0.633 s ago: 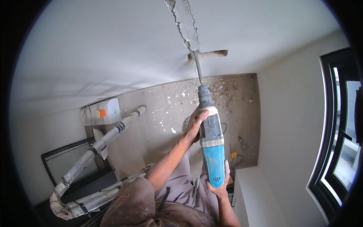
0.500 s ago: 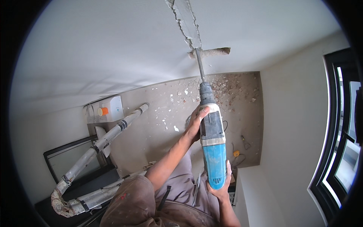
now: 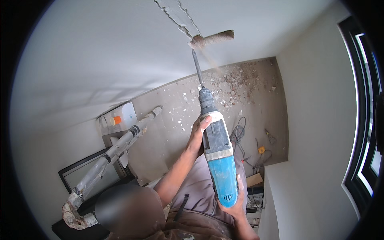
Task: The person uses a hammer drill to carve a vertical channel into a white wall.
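Observation:
A blue and grey demolition hammer [image 3: 221,176] points away from me at the wall. My left hand [image 3: 197,136] is wrapped round its front body, thumb lying on the pale collar. At the back end, my right hand [image 3: 236,206] grips the tool, its fingers partly hidden beneath. A long steel chisel bit [image 3: 197,68] sticks out of the chuck. Its tip appears just below a rough horizontal slot [image 3: 214,39] in the white wall. Dust drifts down under that slot. From the slot's left end, a chipped double-edged groove [image 3: 179,18] runs upward.
Rubble [image 3: 244,80] litters the floor along the wall. Taped pipes [image 3: 116,152] stand at the left beside a white box [image 3: 127,115] with an orange cup [image 3: 115,120]. Cables [image 3: 239,134] and a yellow tape measure [image 3: 261,149] lie at right. A black-framed window [image 3: 362,112] is far right.
The bit's tip has come out of the slot's left end and dropped just below it; dust now falls there. Both hands keep their hold on the hammer. My view has shifted.

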Demonstrator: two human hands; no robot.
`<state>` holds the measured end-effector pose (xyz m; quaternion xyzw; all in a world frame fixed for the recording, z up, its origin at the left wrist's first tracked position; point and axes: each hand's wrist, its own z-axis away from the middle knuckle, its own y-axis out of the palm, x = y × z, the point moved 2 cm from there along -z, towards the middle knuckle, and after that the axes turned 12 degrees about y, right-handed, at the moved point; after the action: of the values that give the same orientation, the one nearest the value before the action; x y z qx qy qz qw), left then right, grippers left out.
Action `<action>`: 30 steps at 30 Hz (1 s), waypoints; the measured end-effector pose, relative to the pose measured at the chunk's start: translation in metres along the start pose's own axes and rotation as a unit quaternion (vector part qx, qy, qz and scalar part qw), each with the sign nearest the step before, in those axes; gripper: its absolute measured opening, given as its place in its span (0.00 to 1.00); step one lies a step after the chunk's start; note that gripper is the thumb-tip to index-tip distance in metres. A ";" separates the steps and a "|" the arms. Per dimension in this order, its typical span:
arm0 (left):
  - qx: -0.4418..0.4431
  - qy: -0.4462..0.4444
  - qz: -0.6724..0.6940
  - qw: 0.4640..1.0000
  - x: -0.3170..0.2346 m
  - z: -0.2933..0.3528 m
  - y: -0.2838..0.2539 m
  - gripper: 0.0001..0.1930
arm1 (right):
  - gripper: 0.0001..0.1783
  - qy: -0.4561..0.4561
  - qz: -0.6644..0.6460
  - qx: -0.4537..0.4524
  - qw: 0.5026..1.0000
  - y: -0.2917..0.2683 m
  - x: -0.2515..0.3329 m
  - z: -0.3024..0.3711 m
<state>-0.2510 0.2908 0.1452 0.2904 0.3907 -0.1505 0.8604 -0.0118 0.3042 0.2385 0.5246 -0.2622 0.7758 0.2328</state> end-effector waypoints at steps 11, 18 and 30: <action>0.026 0.046 -0.063 0.997 -0.027 -0.018 0.009 0.34 | 0.54 0.009 -0.059 0.004 0.998 0.008 -0.009 -0.017; 0.017 0.055 -0.079 0.995 -0.039 -0.031 0.008 0.33 | 0.65 0.056 -0.006 0.053 0.997 0.011 -0.035 -0.010; 0.048 -0.029 -0.040 0.998 -0.051 -0.039 -0.003 0.32 | 0.62 0.103 -0.072 0.014 0.992 0.043 -0.018 -0.011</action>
<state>-0.3084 0.3144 0.1620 0.3111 0.3687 -0.2115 0.8500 -0.0409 0.2776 0.2115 0.4630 -0.1878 0.8101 0.3069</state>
